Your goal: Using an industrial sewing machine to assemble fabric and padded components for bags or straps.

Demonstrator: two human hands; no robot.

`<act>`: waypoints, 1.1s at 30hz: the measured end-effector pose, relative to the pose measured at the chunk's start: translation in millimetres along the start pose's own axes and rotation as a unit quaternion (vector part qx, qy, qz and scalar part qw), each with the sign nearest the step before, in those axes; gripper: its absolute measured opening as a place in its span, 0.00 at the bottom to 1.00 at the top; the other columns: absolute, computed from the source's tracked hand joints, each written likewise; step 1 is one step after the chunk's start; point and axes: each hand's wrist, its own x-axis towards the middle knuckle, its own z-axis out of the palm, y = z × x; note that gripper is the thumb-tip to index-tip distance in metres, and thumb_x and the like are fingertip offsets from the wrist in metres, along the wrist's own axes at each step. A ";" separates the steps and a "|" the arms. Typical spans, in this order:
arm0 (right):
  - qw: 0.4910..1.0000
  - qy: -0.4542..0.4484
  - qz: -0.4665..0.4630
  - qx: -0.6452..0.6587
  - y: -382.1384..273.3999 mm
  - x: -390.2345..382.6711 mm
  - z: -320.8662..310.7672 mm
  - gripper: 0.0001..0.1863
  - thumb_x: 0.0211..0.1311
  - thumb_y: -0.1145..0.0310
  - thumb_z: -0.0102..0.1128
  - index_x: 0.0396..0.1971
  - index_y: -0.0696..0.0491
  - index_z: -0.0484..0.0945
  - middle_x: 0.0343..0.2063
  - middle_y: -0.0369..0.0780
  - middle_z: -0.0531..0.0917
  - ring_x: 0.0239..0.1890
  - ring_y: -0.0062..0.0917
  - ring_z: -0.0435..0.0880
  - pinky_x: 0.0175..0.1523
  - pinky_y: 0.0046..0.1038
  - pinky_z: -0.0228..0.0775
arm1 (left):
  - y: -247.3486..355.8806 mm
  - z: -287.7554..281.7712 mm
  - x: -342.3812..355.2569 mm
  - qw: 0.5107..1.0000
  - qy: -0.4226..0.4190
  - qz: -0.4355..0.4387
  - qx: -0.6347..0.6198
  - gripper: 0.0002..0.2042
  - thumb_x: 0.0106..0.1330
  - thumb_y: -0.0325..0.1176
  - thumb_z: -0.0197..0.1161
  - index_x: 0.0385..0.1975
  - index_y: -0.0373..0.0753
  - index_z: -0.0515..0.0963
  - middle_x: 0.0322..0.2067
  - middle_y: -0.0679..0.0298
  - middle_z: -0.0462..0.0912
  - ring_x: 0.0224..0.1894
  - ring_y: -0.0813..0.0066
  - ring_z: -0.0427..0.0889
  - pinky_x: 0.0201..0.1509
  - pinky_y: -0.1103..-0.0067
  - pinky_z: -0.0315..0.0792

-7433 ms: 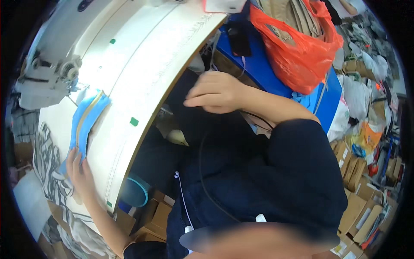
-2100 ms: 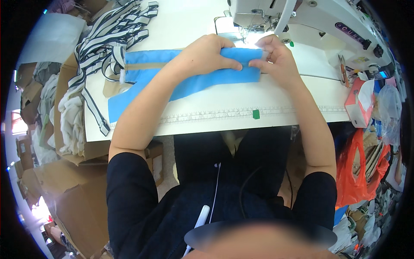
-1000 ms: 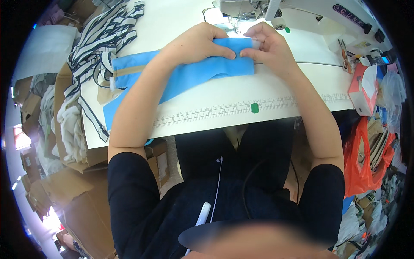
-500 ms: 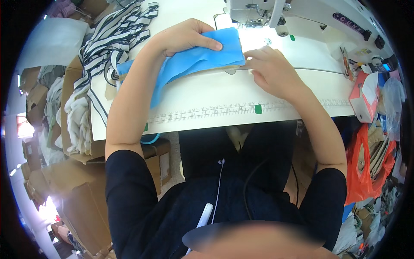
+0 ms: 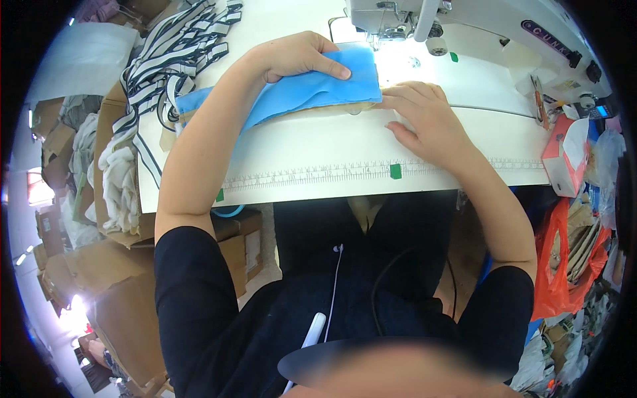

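A folded piece of blue cloth [image 5: 312, 89] lies on the white sewing table, its right end close to the sewing machine's needle area [image 5: 396, 34]. Along its near edge a tan layer shows underneath. My left hand [image 5: 295, 56] grips the cloth from the far side, thumb pressed on top; its other fingers are partly hidden. At the cloth's right end, my right hand [image 5: 424, 119] rests with its fingertips on or beside the near corner. Its thumb stands apart from the fingers, and nothing shows gripped between them.
Black-and-white striped strips [image 5: 169, 53] are heaped at the table's left. A printed ruler scale [image 5: 318, 174] runs along the front edge. Scissors [image 5: 538, 99] and a pink box [image 5: 565, 152] are at the right. Cardboard boxes [image 5: 129, 318] stand lower left; a red bag [image 5: 554, 265] hangs right.
The blue cloth and my left hand have shifted slightly right. The flap hanging at its near left has drawn in. My right fingers have straightened, with the thumb a little lower.
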 end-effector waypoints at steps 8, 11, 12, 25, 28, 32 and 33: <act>1.000 -0.002 0.011 0.021 5.1 -1.4 1.3 0.13 0.58 0.69 0.60 0.44 0.52 0.82 0.49 0.38 0.79 0.58 0.30 0.71 0.64 0.34 0.56 | 17.2 10.2 1.2 0.998 0.015 0.028 0.059 0.22 0.53 0.42 0.73 0.42 0.32 0.83 0.32 0.61 0.85 0.30 0.79 0.82 0.36 0.83 0.77; 1.000 -0.006 0.012 0.027 5.3 -2.4 1.3 0.14 0.57 0.69 0.60 0.43 0.52 0.82 0.49 0.39 0.79 0.58 0.30 0.71 0.65 0.34 0.55 | 18.8 13.1 10.0 0.994 0.003 -0.005 0.106 0.27 0.48 0.47 0.75 0.44 0.34 0.83 0.33 0.57 0.85 0.33 0.71 0.83 0.40 0.78 0.77; 1.000 -0.007 0.010 0.028 4.9 -2.3 1.7 0.14 0.57 0.69 0.60 0.43 0.52 0.82 0.49 0.39 0.79 0.58 0.30 0.71 0.65 0.34 0.55 | 17.6 13.2 12.3 0.995 0.004 -0.006 0.104 0.27 0.48 0.47 0.75 0.44 0.34 0.83 0.33 0.57 0.85 0.33 0.71 0.83 0.40 0.78 0.77; 0.986 0.021 0.094 0.139 5.6 -2.4 -0.3 0.16 0.51 0.83 0.48 0.40 0.54 0.76 0.44 0.41 0.81 0.51 0.34 0.77 0.64 0.37 0.59 | 22.3 15.5 18.0 0.988 0.003 -0.043 0.150 0.21 0.51 0.42 0.74 0.43 0.37 0.84 0.33 0.62 0.86 0.31 0.76 0.83 0.40 0.81 0.78; 0.989 0.032 0.077 0.123 7.5 -2.2 0.6 0.18 0.51 0.83 0.47 0.42 0.53 0.76 0.44 0.41 0.81 0.51 0.33 0.77 0.64 0.37 0.59 | 20.8 14.2 18.9 0.990 -0.007 -0.035 0.136 0.21 0.51 0.42 0.74 0.44 0.37 0.84 0.34 0.62 0.86 0.31 0.76 0.84 0.41 0.81 0.78; 0.995 0.033 0.040 0.083 6.7 -1.3 0.8 0.19 0.52 0.82 0.48 0.45 0.53 0.76 0.44 0.41 0.80 0.51 0.32 0.76 0.65 0.37 0.59 | 17.8 13.3 20.3 0.989 -0.006 -0.031 0.143 0.21 0.51 0.42 0.74 0.43 0.37 0.84 0.33 0.62 0.86 0.31 0.76 0.84 0.41 0.81 0.78; 0.995 0.032 0.040 0.084 6.5 -1.4 0.8 0.19 0.52 0.82 0.48 0.45 0.53 0.76 0.44 0.41 0.80 0.51 0.32 0.76 0.65 0.37 0.59 | 17.3 13.8 20.4 0.989 -0.007 -0.031 0.143 0.21 0.51 0.42 0.74 0.43 0.37 0.84 0.33 0.62 0.86 0.31 0.76 0.84 0.41 0.81 0.78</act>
